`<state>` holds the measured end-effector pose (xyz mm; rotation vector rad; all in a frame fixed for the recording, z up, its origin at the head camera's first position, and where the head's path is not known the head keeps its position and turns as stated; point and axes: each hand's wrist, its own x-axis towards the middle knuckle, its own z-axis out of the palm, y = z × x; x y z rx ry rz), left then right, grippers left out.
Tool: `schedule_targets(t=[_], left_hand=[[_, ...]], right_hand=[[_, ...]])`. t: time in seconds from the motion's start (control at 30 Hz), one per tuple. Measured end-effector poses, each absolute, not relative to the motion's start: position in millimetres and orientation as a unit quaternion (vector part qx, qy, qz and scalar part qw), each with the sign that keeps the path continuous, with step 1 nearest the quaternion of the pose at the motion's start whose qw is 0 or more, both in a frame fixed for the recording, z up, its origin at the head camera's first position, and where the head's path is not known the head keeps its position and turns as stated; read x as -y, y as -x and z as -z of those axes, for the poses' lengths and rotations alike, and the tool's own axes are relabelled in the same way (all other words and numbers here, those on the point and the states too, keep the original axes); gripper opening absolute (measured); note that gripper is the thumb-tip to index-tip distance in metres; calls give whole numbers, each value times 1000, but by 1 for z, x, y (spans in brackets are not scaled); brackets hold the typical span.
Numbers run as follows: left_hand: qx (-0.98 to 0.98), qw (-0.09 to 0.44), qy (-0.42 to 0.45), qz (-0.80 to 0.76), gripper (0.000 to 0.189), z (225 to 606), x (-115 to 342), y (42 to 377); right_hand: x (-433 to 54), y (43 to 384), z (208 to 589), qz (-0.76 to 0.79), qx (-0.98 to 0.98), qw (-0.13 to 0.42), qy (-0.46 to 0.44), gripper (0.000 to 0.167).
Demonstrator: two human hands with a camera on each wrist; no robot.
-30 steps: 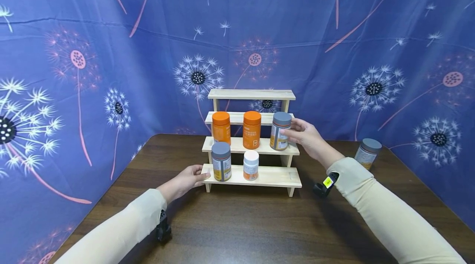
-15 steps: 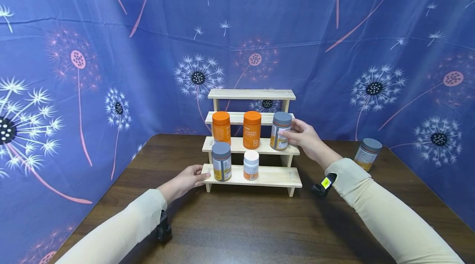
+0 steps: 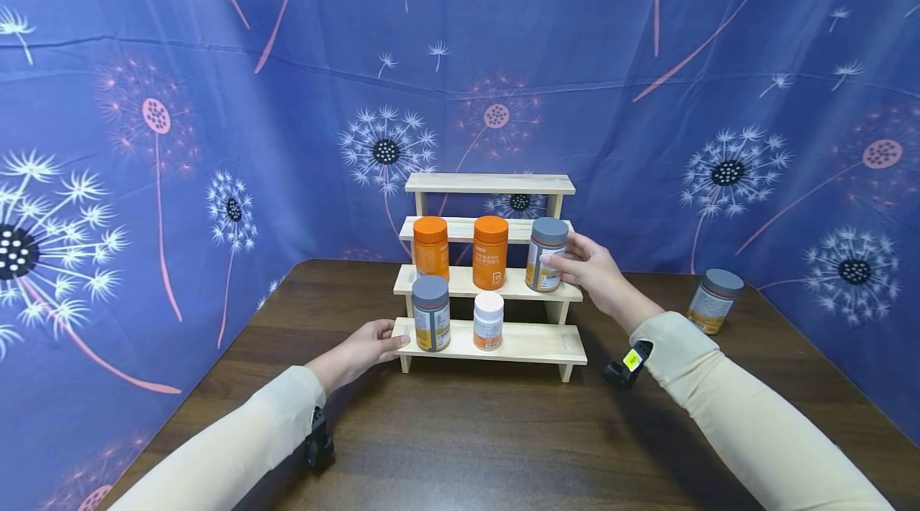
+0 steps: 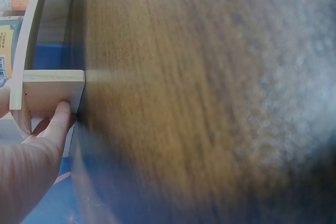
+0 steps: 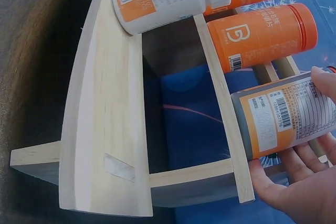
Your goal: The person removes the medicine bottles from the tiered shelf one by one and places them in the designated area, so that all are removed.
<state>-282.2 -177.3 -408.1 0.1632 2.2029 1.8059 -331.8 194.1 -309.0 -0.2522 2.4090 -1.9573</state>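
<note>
A stepped wooden display shelf [image 3: 537, 342] stands on the table. At the left end of its lowest step, my left hand [image 3: 365, 347] grips the board, thumb above and fingers against the leg [image 4: 55, 90]. My right hand [image 3: 598, 271] holds a grey-lidded supplement bottle [image 3: 539, 259] upright at the right end of the second step. Its barcode label [image 5: 283, 111] shows in the right wrist view, base on the board. Two orange bottles [image 3: 490, 255] stand left of it on that step. Below are another grey-lidded bottle [image 3: 431, 315] and a small white bottle [image 3: 488, 323].
A further grey-lidded bottle [image 3: 711, 303] stands on the dark wooden table [image 3: 460, 431] at the right. Behind everything hangs a blue cloth [image 3: 287, 136] with dandelion prints. Black devices [image 3: 628, 367] are strapped at both wrists.
Hardly anything differs. My right forearm has shifted slightly to the left, while the bottle keeps its place on the step. My left hand stays where it was.
</note>
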Motion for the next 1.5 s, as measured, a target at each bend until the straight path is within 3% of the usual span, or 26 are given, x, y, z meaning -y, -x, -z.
schedule_targets(t=[0.97, 1.5], left_hand=[[-760, 145, -51, -632, 49, 411, 178, 284], [-757, 143, -48, -635, 47, 411, 178, 286]], right_hand=[[-209, 319, 302, 577, -810, -66, 88, 72], [-208, 316, 297, 584, -805, -69, 72, 71]])
